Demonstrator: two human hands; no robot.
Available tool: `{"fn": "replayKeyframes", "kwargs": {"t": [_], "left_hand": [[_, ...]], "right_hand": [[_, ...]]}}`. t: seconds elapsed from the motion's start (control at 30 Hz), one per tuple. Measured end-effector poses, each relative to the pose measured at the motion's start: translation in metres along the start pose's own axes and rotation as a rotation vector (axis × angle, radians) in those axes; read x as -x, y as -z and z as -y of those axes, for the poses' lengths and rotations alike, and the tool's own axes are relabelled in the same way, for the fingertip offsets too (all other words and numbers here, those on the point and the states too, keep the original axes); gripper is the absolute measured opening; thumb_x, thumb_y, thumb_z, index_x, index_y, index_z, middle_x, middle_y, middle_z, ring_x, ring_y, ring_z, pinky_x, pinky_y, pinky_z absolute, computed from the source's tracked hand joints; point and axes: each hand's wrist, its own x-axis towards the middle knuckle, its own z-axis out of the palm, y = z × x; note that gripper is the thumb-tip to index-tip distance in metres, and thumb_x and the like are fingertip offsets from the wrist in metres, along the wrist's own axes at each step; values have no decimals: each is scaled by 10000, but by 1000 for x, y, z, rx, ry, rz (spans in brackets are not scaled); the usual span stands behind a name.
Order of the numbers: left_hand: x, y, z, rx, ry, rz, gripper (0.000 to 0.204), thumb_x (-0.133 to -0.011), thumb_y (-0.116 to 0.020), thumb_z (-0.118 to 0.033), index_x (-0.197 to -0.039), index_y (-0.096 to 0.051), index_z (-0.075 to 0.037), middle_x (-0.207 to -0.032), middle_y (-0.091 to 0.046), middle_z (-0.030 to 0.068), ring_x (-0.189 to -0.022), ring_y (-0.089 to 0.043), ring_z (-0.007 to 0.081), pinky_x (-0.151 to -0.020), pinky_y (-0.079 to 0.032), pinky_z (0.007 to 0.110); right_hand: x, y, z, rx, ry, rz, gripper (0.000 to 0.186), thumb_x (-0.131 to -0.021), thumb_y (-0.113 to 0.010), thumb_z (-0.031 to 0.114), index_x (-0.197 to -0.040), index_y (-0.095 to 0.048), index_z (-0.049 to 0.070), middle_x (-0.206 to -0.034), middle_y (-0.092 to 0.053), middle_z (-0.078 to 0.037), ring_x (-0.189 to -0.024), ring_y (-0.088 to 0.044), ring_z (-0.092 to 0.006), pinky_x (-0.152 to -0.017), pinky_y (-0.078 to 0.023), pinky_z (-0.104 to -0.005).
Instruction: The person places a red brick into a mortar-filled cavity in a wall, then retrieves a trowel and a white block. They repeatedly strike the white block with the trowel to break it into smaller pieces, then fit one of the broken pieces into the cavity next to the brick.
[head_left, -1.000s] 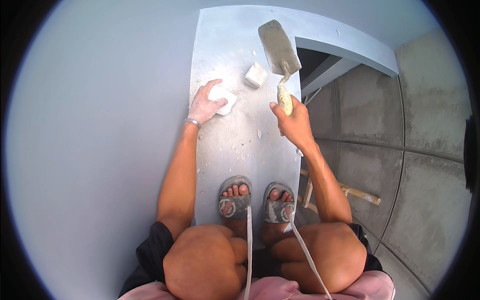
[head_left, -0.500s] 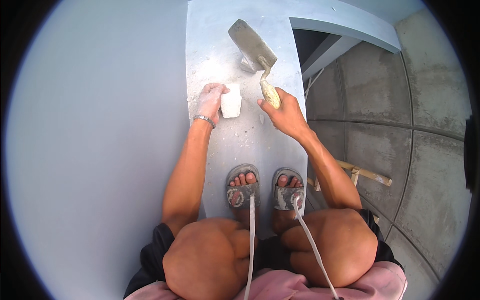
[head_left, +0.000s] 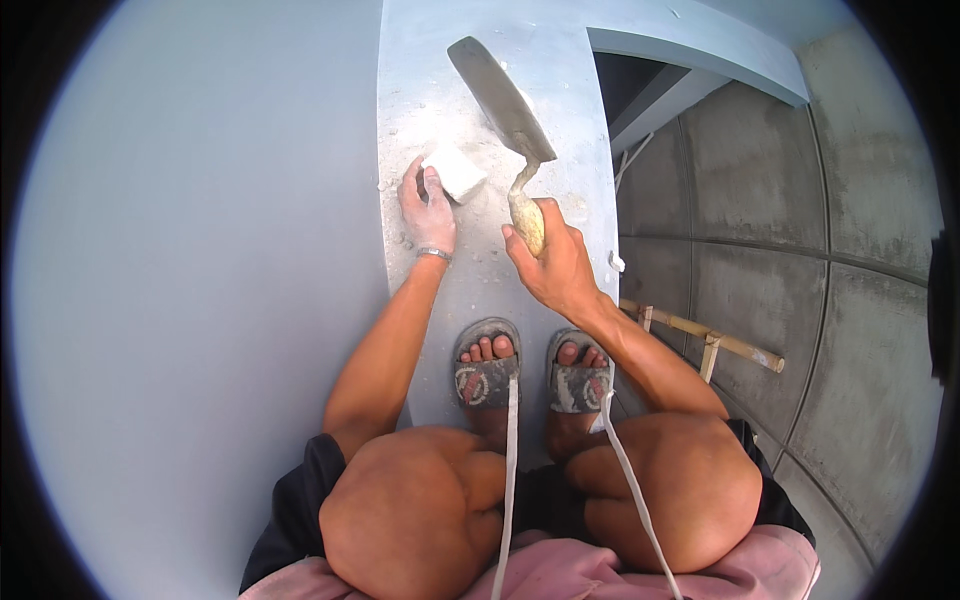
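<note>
A chalky white block (head_left: 455,175), rough and roughly squared, is tilted above the dusty ledge (head_left: 480,285). My left hand (head_left: 428,208) grips it at its left corner, thumb and fingers on either side, the skin whitened with dust. In my right hand (head_left: 556,262) is a trowel (head_left: 503,100), held by its worn yellowish handle (head_left: 527,222). Its grey blade points up and to the left, apart from the block, over the far part of the ledge. Whether anything lies behind the blade is hidden.
A blue-grey wall (head_left: 200,300) borders the ledge on the left. To the right the ledge drops off toward grey concrete panels (head_left: 750,180) and a wooden pole frame (head_left: 720,335). A small white chip (head_left: 616,262) shows at the right edge. My sandalled feet (head_left: 487,365) rest on the ledge.
The white block has turned from upright to slanted in my left hand. The trowel has swung with its handle lower and nearer me. A white chip now shows at the ledge's right edge.
</note>
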Motion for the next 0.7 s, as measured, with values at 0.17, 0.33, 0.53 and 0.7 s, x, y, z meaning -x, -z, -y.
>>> {"fn": "replayKeyframes", "kwargs": {"t": [0.17,0.33,0.53,0.7], "left_hand": [[17,-13,-4,-5,18,-90,468,-1118,-559,-326,-1486,-505,-42,-1327,-550,178,-1179,-594,294,-1056,-480,440],[18,-4,-1,49,62,-34,442,-1126,-539,-316,-1469,-502,-40,-1332,-532,177,-1183,-582,289,-1064,-474,440],[19,-12,-4,90,72,-71,423,-1125,-538,-294,-1461,-504,-39,-1319,-537,177,-1175,-579,287,-1052,-474,446],[17,-15,2,145,103,-63,410,-1122,-538,-281,-1451,-507,-39,-1309,-535,175,-1174,-566,292,-1063,-457,455]], "right_hand": [[-1,-18,-26,280,-121,151,393,-1014,-665,274,-1209,-510,-30,-846,-712,-340,-798,-728,-536,-705,-562,-550],[8,-6,12,102,54,-11,362,-1018,-673,276,-1152,-538,-32,-828,-713,-315,-782,-736,-502,-710,-567,-536],[6,-20,-34,245,30,100,404,-982,-688,271,-1150,-554,-71,-839,-708,-356,-824,-727,-531,-740,-581,-557],[3,-21,-35,361,-99,174,428,-991,-677,316,-1116,-573,-80,-833,-699,-370,-831,-725,-541,-747,-570,-548]]}}
